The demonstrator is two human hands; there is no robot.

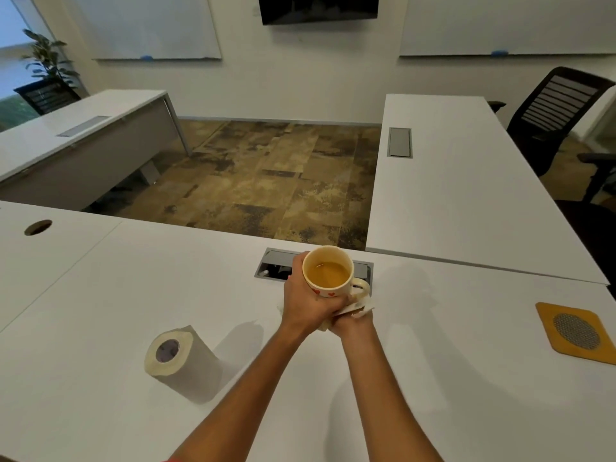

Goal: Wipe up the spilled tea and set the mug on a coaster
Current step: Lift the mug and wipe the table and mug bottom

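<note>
Cream mug [328,275] of tea, gripped by the left hand [305,303], is raised while the right hand [350,320] dabs a tissue [358,306] beneath it, the coaster [546,320] waiting well right of the mug.

An office meeting room: white desks [450,181] in a U, wall whiteboards [150,25], mounted screen [318,8], mesh chair [553,108].

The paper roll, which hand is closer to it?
Left. The left hand, gripping the mug, sits just right of the paper roll; the right hand, holding a tissue, is farther right.
</note>
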